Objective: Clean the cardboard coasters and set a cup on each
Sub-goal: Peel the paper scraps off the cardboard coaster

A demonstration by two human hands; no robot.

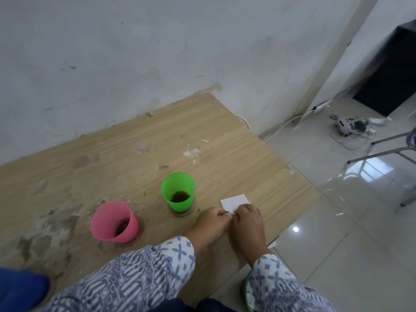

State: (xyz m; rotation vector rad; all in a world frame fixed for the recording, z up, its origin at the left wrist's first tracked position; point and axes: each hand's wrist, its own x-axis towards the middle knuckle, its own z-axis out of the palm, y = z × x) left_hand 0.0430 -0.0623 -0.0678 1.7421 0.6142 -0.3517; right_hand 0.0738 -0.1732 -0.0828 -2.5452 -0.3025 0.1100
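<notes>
Your hands are together at the table's (225, 136) near right edge, both pinched on one small white tissue (234, 202). The left hand (212, 221) grips its near corner and the right hand (247, 218) clamps right beside it, fingertips almost touching. It looks like you're folding or tearing it into a wipe, so cleaning seems to be the step in hand.

Green cup (178, 192) stands upright left of your hands on a brown coaster (182, 213) — only a sliver of cardboard shows under its base. Pink cup (114, 221) sits further left and nearer you, apparently upright too, with what looks like a coaster edge under it; hard to be sure. Each cup shows a dark patch at the bottom — liquid, or the coaster seen through the plastic, can't tell which. So two cups look placed.

A blue thing (22, 287) pokes in at the lower left, cut off; probably a third cup, unconfirmed. The tabletop is stained and dusty around the cups.
</notes>
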